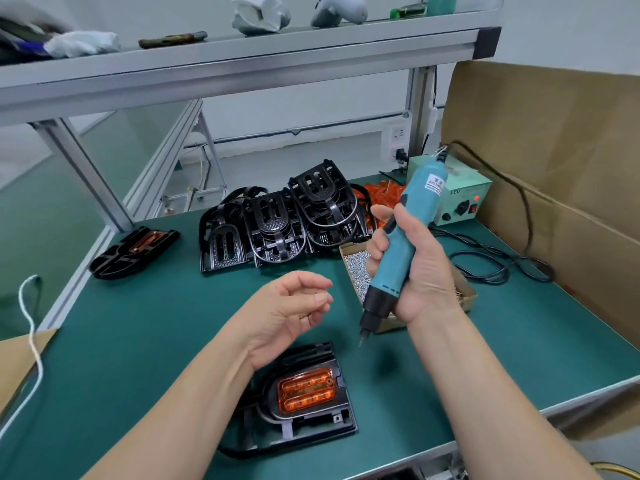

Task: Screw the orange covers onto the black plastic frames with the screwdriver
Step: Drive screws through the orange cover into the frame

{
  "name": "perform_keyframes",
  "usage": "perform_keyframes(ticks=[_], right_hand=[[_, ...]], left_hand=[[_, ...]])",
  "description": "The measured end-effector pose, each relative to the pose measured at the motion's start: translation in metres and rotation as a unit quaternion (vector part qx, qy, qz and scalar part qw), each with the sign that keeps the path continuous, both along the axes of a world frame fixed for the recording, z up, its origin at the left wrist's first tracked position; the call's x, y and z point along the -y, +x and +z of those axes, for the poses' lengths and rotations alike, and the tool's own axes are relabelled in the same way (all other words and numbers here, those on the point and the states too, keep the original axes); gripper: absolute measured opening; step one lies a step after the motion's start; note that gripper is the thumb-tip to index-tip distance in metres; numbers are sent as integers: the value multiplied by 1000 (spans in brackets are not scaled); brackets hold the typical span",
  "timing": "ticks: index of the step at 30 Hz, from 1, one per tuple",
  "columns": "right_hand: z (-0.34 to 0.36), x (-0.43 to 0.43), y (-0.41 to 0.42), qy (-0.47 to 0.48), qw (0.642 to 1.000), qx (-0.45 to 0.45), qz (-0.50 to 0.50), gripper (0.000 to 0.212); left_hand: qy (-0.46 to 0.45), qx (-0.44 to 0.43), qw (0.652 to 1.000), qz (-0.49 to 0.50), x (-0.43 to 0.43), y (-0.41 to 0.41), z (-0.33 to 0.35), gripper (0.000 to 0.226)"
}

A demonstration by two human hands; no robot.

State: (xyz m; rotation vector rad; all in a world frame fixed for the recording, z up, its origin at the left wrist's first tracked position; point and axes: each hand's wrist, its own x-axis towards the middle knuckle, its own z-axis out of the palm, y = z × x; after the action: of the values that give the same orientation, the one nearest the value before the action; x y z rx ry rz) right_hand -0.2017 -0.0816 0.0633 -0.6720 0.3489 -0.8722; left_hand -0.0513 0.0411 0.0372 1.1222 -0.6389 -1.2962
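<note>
Orange cover [306, 389] sits seated in the black frame [332, 420], flat on the table [156, 323] at the near edge, right under my view; a mounting hole shows at its lower right corner, so fastening looks unfinished. Right hand [422, 271] is clenched round the teal screwdriver [398, 251], held upright with the bit down and hanging above and right of the frame, not touching it; I judge it parked there to leave room for setting a screw. Left hand [287, 306] is raised over the frame's upper edge, palm up, fingers loosely curled. A glint at the fingertips may be a screw, but I cannot tell if it holds anything. The open box of screws [355, 268] lies just behind the driver, within easy reach. Further back is the heap of bare frames [277, 223], with loose orange covers [384, 194] beside it. One assembled frame [133, 251] is set apart at far left, likely done. The driver's power unit [460, 199] stands at the back right.
</note>
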Motion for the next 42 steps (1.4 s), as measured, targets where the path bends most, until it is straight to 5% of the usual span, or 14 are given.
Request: perform_keyframes(ticks=[11,29,35,42], right_hand=[[17,-4,20,67,971,16,-230,14],[18,-16,28,37,957,7,-288,29],[21,-14,28,62,949,-10,-310,22],[19,-12,26,134,944,-36,-300,18]], left_hand=[[7,-49,997,55,-16,-10,-4,14],[-29,-37,983,175,-18,-25,-12,13],[-92,50,965,243,-21,-41,-15,13],[-135,302,893,304,-22,-47,-20,28]])
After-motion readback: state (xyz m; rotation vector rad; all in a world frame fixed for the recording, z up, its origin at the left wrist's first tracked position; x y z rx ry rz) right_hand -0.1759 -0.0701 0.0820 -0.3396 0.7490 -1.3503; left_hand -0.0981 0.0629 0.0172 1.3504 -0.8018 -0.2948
